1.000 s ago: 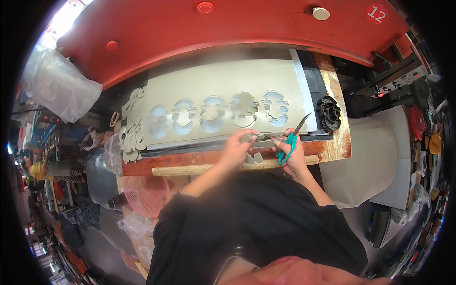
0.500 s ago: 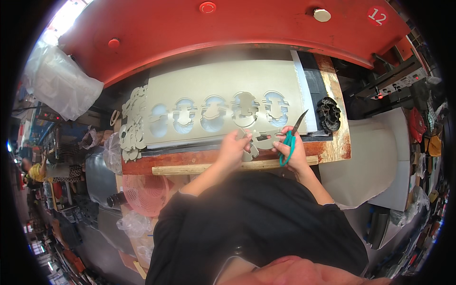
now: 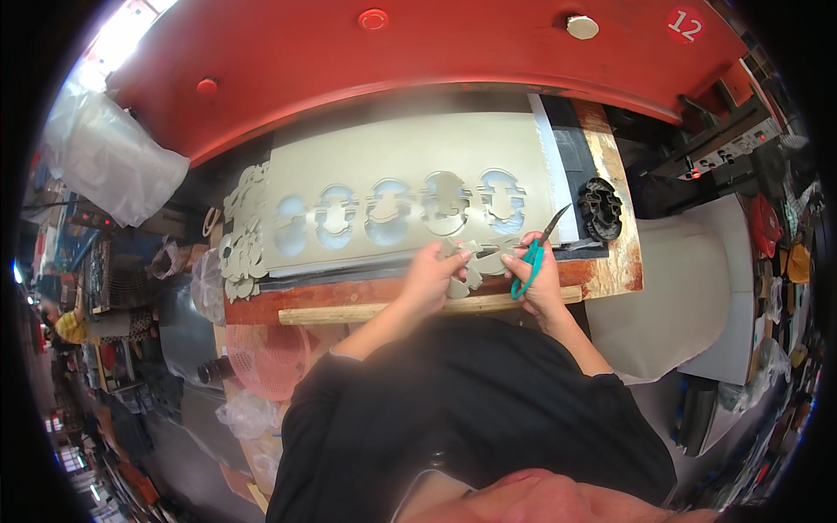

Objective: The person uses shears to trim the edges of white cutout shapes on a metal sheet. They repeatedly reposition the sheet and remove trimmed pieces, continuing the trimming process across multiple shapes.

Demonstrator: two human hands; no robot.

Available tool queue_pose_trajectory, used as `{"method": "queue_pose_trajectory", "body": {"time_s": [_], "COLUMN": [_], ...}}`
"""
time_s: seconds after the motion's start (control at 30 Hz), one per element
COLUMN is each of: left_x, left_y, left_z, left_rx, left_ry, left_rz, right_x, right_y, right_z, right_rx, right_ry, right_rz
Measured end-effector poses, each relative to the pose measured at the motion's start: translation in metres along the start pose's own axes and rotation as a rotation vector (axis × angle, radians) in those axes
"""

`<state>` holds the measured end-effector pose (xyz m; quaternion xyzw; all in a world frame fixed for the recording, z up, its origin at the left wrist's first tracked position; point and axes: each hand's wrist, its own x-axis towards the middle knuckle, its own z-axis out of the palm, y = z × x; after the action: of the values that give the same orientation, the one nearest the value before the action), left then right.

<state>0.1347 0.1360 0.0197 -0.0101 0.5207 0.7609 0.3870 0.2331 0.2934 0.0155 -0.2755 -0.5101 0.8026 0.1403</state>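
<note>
Over the table's near edge, my left hand (image 3: 431, 275) pinches one side of a grey-beige cut-out piece (image 3: 491, 261), whose parts hang between my hands. My right hand (image 3: 545, 283) grips teal-handled scissors (image 3: 527, 272) with the dark blade pointing up and right. Its thumb and fingertips also pinch the piece's other side. Just beyond lies a large grey-beige sheet (image 3: 392, 144) with a row of several oval cut-outs along its near part; pale blue shows through them. Loose cut pieces (image 3: 244, 235) are heaped by the sheet's left end. A dark metal cutting die (image 3: 600, 210) stands on its right.
A red machine body (image 3: 288, 65) with buttons spans the far side. The worn wooden table edge (image 3: 436, 305) runs in front of me. A pink perforated basket (image 3: 266, 357) sits below left, a clear plastic bag (image 3: 122, 157) hangs left, and a control box (image 3: 741, 144) is at right.
The piece between my hands has shifted and tilted slightly, its left part turning. Both hands stay close to where they were, with the scissors still in the right. The view has moved a little.
</note>
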Motion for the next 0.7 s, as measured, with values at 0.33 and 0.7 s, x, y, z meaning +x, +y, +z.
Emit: {"method": "queue_pose_trajectory", "body": {"time_s": [0.33,0.7], "left_x": [0.026,0.023], "left_y": [-0.017,-0.034], "left_z": [0.024,0.043], "left_rx": [0.367,0.356], "left_ry": [-0.03,-0.299], "left_rz": [0.13,-0.082], "right_x": [-0.015,-0.017], "right_y": [0.0,-0.099], "right_z": [-0.008,-0.263], "right_rx": [-0.201,-0.249], "right_ry": [-0.03,1.322], "right_rz": [-0.205,-0.667]}}
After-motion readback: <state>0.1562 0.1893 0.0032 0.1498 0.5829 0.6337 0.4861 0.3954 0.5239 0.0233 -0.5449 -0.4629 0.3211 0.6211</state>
